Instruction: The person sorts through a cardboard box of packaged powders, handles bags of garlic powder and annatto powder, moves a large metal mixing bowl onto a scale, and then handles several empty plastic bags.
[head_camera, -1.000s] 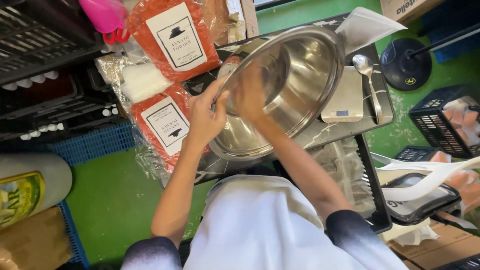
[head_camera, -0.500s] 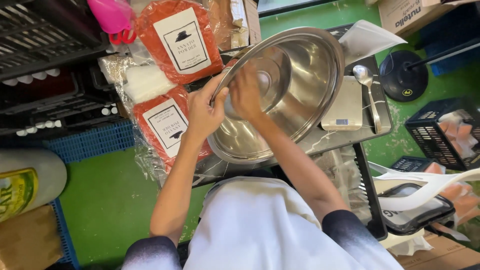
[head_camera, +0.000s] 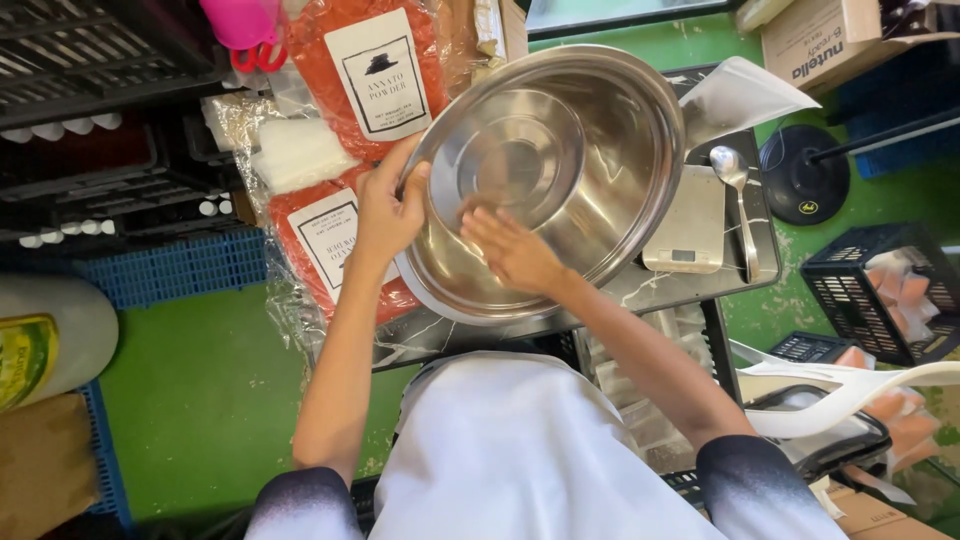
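Note:
A large shiny steel bowl (head_camera: 600, 130) is tipped up on its edge over a metal table (head_camera: 760, 265), its inside facing me. My left hand (head_camera: 385, 215) grips the bowl's left rim, fingers curled over the edge. My right hand (head_camera: 510, 250) lies flat inside the bowl on its lower wall, fingers spread and pressed against the metal. Nothing else is in either hand.
Two clear bags of orange-red powder with white labels (head_camera: 350, 60) (head_camera: 325, 235) lie left of the bowl. A small grey scale (head_camera: 685, 225) and a metal spoon (head_camera: 735, 190) sit to its right. Black crates (head_camera: 875, 290) stand on the green floor, and a cardboard box (head_camera: 810, 35) sits at the top right.
The bowl has tilted and turned so its inside faces me more. My right hand slid from the bowl's upper left down to its lower inner wall. The left hand stays on the rim.

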